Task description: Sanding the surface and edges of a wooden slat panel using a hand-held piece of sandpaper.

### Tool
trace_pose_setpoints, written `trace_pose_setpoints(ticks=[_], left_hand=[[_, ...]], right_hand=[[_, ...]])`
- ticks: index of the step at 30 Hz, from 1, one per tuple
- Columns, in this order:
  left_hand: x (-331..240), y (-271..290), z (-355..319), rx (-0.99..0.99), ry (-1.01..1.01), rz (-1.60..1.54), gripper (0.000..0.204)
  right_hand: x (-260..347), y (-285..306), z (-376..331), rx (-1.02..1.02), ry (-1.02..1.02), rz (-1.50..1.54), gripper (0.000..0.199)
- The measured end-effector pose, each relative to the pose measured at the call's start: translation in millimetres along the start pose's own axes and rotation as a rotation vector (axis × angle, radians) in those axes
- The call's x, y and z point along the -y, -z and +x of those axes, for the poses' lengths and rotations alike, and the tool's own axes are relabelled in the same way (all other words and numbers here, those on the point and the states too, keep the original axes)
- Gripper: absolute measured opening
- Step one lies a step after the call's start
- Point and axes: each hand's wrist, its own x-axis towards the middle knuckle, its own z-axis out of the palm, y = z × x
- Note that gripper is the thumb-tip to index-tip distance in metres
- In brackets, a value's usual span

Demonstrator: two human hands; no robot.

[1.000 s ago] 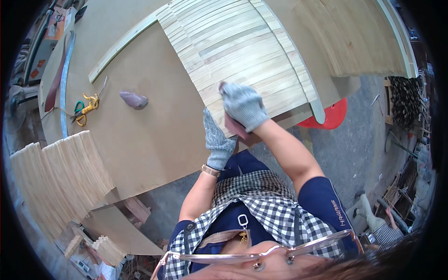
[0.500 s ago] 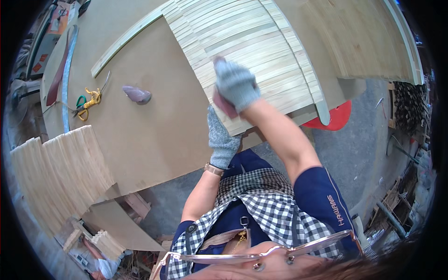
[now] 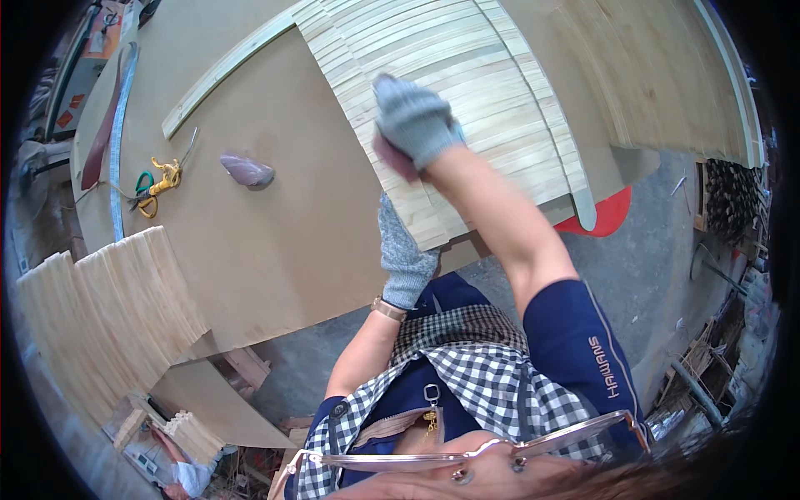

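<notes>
A row of narrow pale wooden strips (image 3: 483, 117) lies side by side on a brown board table (image 3: 292, 242). My right hand (image 3: 415, 119), in a grey knit glove, is closed on a dull red-purple pad (image 3: 394, 157), which looks like sandpaper and rests on the strips near their left edge. My left hand (image 3: 404, 254), gloved alike, grips the near left corner of the strips. Its fingers run along the left edge, partly hidden by the wood. A purple lump (image 3: 247, 169) sits on the table farther left.
Yellow-handled pliers (image 3: 167, 175) and green-handled scissors (image 3: 143, 185) lie at the left, by a long measuring strip (image 3: 119, 142). Stacked wooden strips (image 3: 117, 308) stand at the near left. A wooden panel (image 3: 667, 75) is at the far right. Something red (image 3: 612, 212) shows below the table edge.
My right hand has slid a little left and away from me with the pad over the strips. The left hand keeps its place at the corner.
</notes>
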Motion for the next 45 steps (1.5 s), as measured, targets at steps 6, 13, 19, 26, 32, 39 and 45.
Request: trace_pose_setpoints(ticks=[6,13,19,26,32,39,45], left_hand=[[17.4,3.1,-0.6,-0.013,-0.069,0.058,0.111],[16.2,-0.6,4.1,0.135,-0.007,0.104,0.103],[14.3,-9.1,-4.8,-0.12,-0.09,0.009,0.087],[13.2,-10.4,-5.1,-0.006,0.087,-0.102,0.08],[30.5,-1.5,13.8,0.108,0.024,0.035,0.081],[33.4,-8.8,44.7,0.114,-0.045,0.035,0.082],[36.3,-0.1,42.1,0.113,-0.073,0.076,0.083]], right_hand=[[0.6,0.4,-73.1,-0.177,0.202,-0.207,0.031],[11.1,15.9,-116.0,-0.058,0.095,0.009,0.026],[1.0,-34.6,113.8,-0.22,-0.008,0.017,0.019],[-2.8,-19.5,101.1,0.012,0.027,-0.094,0.027],[6.6,15.6,-83.9,-0.021,0.164,0.009,0.029],[-13.6,-43.7,183.2,-0.286,0.136,-0.185,0.017],[-10.2,-48.0,270.9,-0.122,0.138,-0.17,0.02]])
